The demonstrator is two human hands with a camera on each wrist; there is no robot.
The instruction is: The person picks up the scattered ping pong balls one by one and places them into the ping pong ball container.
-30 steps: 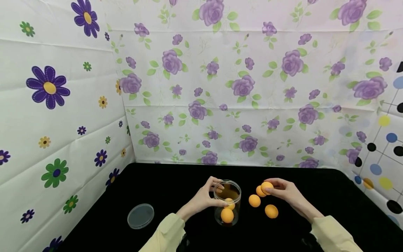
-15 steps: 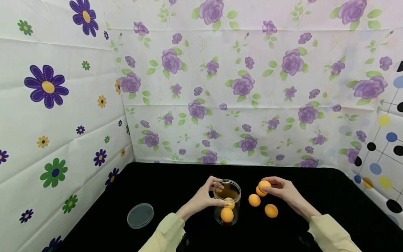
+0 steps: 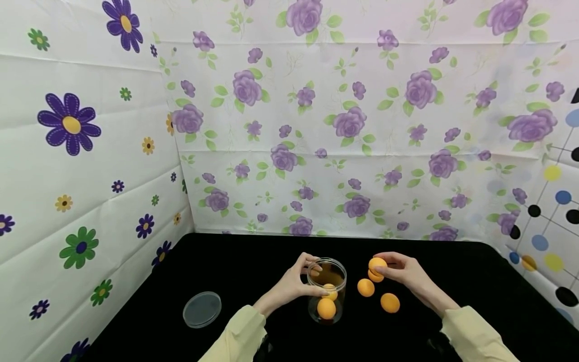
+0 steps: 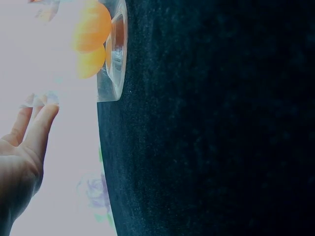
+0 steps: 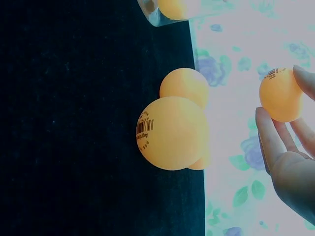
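Note:
My left hand (image 3: 294, 282) grips a clear plastic jar (image 3: 336, 306) near its rim, thumb in front and fingers behind. The jar stands uncapped, with orange ping-pong balls (image 3: 326, 308) at its bottom; the left wrist view shows two balls (image 4: 92, 25) through its wall. To the right, my right hand (image 3: 410, 275) pinches another ping-pong ball (image 5: 280, 94) between thumb and fingers, raised above the table. Below and beside it lie three loose balls: one ball (image 3: 375, 276) partly hidden behind the held one, one ball (image 3: 366, 287) nearer the jar, and one ball (image 3: 390, 303) toward the front.
A round clear lid (image 3: 202, 309) lies flat to the left of the jar. Black cloth (image 3: 253, 256) covers the table, whose far edge meets a floral curtain (image 3: 316, 201). Patterned sheets hang at both sides.
My right hand has shifted slightly left and up with the pinched ping-pong ball. The left hand and jar stay in place.

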